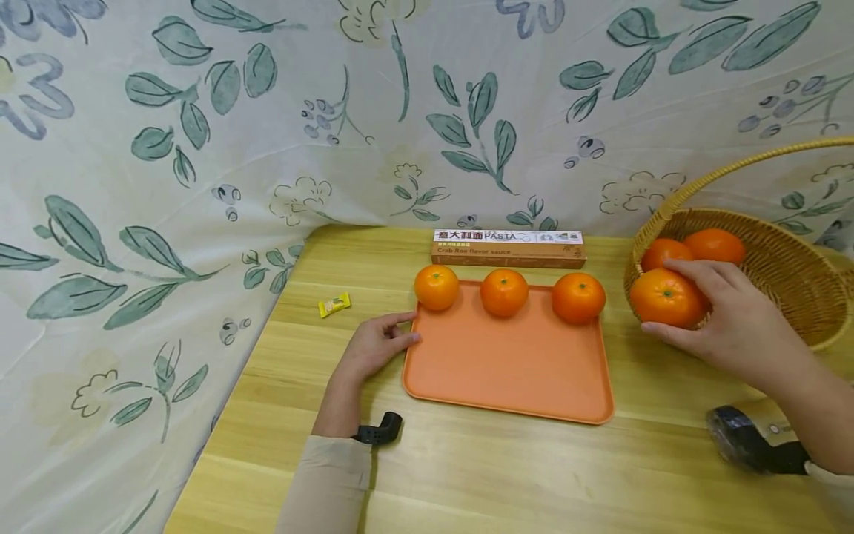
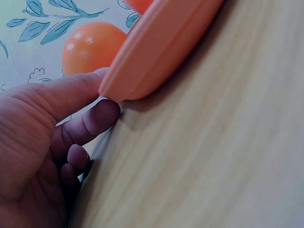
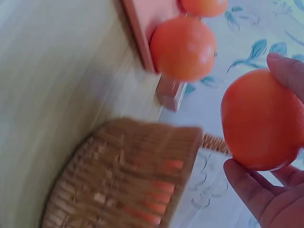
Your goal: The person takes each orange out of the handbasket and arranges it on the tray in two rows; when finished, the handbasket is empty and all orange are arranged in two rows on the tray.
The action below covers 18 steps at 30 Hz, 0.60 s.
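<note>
Gripping R hand (image 1: 750, 326): clamped round glossy orange fruit (image 1: 667, 298) above brown wicker basket (image 1: 800, 297); wide grip prob. b/c round.
L hand (image 1: 375, 346): pinching rim of rectangular orange tray (image 1: 507, 371), prob. steadying.
Tray far edge: 3 similar fruits (image 1: 504, 292), spaced apart.

Round orange fruit (image 1: 667, 298): glossy. Rectangular orange plastic tray (image 1: 500, 371): smooth. Round tan wicker basket (image 1: 794, 256), 3 o'clock: rough weave. Yellowish wood-grain table (image 1: 500, 475): smooth, slight sheen.

The head view's right edge cuts the handle (image 1: 787, 147) of the basket (image 1: 787, 252). The right hand (image 1: 747, 326) and its orange (image 1: 667, 298) partly hide the oranges (image 1: 717, 245) inside. Near the left edge of the surface (image 1: 480, 475), print on the yellow packet (image 1: 334, 305) is too small for reading.
</note>
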Each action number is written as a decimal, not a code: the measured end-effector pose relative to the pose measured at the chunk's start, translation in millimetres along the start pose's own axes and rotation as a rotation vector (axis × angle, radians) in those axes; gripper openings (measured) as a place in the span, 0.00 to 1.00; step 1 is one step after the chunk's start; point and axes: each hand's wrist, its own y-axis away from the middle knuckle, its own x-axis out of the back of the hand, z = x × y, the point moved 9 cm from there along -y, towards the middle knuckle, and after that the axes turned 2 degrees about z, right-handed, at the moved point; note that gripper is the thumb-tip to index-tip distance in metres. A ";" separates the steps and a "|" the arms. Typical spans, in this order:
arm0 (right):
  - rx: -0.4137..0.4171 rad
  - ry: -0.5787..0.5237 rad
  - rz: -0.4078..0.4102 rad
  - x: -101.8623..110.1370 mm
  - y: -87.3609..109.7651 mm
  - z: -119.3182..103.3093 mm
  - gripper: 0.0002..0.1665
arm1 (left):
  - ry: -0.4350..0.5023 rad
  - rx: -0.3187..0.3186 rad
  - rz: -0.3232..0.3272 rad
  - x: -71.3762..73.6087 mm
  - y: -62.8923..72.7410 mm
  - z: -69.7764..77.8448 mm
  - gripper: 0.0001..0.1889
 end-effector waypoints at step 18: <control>0.052 -0.267 -0.098 -54.1 14.7 -68.3 0.57 | -0.016 -0.016 0.004 0.6 -0.1 2.3 0.24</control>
